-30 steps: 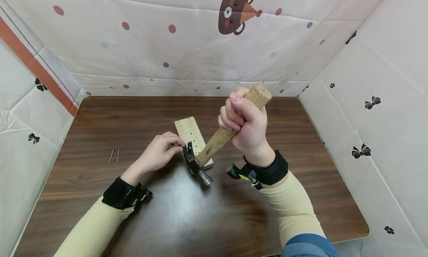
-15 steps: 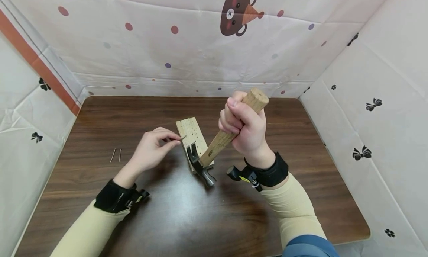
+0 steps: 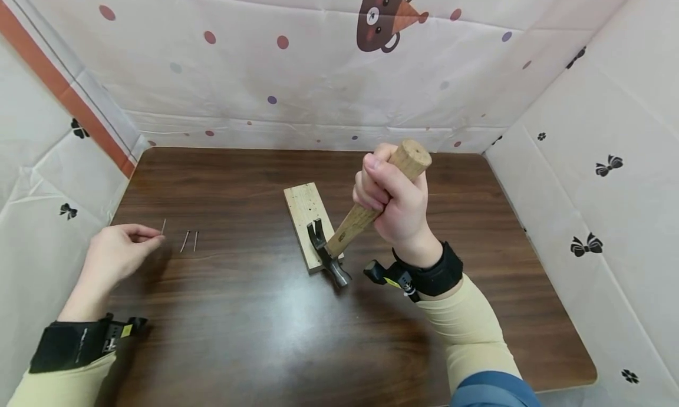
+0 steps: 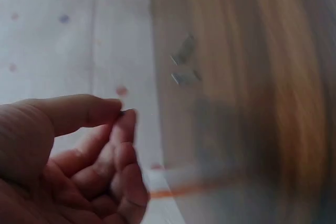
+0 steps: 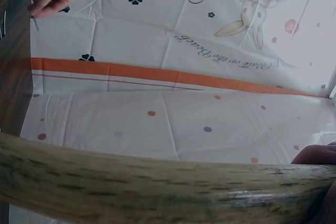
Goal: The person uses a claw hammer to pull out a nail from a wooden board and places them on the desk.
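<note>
My right hand [image 3: 392,198] grips the wooden handle of a claw hammer [image 3: 352,227], the handle's end pointing up and away. The hammer's dark metal head hangs over the near part of a pale wooden board [image 3: 307,207] dotted with small holes. Off to the left, my left hand [image 3: 119,251] pinches a thin nail [image 3: 164,225] between thumb and fingertips, just above the table. Two more nails [image 3: 190,242] lie side by side to the right of that hand. In the right wrist view the hammer handle [image 5: 157,182] crosses the bottom, with part of my hand at its right end.
The dark wooden table [image 3: 239,324] has rounded corners. White printed sheets [image 3: 318,89] stand behind it and on both sides. A black strap with a small camera sits on each wrist [image 3: 424,271].
My left hand has moved left from the board, carrying the nail past the two lying ones. The right hand keeps its grip on the hammer, hardly moving.
</note>
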`<state>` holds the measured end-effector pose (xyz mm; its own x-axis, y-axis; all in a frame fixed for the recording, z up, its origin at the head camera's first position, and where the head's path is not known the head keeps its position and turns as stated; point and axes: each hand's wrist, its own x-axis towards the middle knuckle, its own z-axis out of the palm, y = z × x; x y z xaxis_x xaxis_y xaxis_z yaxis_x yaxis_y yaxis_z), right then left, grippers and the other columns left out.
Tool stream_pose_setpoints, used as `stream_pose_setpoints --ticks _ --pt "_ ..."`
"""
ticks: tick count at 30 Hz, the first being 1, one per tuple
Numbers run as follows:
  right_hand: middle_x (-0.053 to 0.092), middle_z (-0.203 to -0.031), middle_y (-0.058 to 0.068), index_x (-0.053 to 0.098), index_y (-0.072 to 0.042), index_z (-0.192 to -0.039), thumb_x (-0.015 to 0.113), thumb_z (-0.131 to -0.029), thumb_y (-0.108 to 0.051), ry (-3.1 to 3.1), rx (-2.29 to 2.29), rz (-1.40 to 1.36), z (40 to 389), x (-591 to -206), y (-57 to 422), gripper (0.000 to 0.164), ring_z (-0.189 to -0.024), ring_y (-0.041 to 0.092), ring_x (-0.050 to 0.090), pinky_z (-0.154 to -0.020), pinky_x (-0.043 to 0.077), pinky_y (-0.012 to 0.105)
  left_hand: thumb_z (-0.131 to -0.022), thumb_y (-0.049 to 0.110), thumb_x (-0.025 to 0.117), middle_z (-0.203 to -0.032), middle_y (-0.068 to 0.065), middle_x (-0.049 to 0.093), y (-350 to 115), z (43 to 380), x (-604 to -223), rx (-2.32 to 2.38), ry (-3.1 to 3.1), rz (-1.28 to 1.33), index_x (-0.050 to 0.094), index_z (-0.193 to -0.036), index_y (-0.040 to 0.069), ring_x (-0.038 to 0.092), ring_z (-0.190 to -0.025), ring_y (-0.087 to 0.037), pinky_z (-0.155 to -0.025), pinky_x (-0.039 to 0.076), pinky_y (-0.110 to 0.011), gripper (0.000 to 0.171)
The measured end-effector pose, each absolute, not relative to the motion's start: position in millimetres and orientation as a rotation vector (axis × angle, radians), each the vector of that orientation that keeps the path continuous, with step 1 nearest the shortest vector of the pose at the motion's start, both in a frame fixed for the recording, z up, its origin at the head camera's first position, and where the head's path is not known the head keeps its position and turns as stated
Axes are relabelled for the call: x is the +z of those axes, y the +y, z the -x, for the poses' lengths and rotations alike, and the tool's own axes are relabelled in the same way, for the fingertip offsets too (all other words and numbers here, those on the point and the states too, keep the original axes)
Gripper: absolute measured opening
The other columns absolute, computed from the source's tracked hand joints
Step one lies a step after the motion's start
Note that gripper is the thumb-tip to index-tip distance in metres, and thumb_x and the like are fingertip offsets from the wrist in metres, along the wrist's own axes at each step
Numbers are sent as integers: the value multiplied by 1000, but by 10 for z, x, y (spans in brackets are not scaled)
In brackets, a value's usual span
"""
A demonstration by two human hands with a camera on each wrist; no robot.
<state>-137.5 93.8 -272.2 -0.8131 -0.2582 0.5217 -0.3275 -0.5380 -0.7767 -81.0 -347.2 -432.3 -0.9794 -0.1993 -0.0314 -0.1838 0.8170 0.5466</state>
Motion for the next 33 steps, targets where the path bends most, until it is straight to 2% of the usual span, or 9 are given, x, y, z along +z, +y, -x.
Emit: stream_pose_setpoints --ticks 4,10,16,26,33 --pt "22 -49 1 45 -8 -70 52 -97 -4 -1493 2537 -936 1361 -2716 930 28 -40 12 20 -42 21 31 -97 26 74 -85 -14 76 -3602 864 -4450 -858 -3085 -321 80 -93 -1 66 -78 -30 -60 45 -35 28" --pt "22 -49 1 47 -9 -71 53 -96 -4 -1484 2543 -922 1326 -2709 944 27 -41 12 20 -42 22 30 -96 23 71 -76 -9 70 -3575 1001 -4542 -838 -3220 -312 78 -85 0 61 -70 -24 -59 45 -36 27" --pt "21 -49 1 47 -9 -71 54 -96 -4 -1486 2540 -938 1292 -2702 954 26 -41 12 20 -42 22 31 -98 28 70 -74 -8 68 -3608 1022 -4558 -823 -3284 -326 76 -84 -1 61 -71 -27 -59 46 -37 33" --pt "22 -48 0 49 -10 -72 54 -96 -5 -1484 2525 -933 1271 -2666 983 25 -40 12 20 -41 22 31 -97 27 72 -78 -12 70 -3607 1022 -4565 -799 -3234 -279 75 -80 2 61 -71 -26 -60 45 -37 30" --pt "21 -48 0 45 -8 -69 51 -97 -4 -1503 2506 -956 1282 -2664 1012 28 -40 12 20 -41 21 30 -99 28 70 -74 -6 70 -3617 1001 -4588 -802 -3202 -265 75 -81 1 59 -69 -23 -60 43 -36 32"
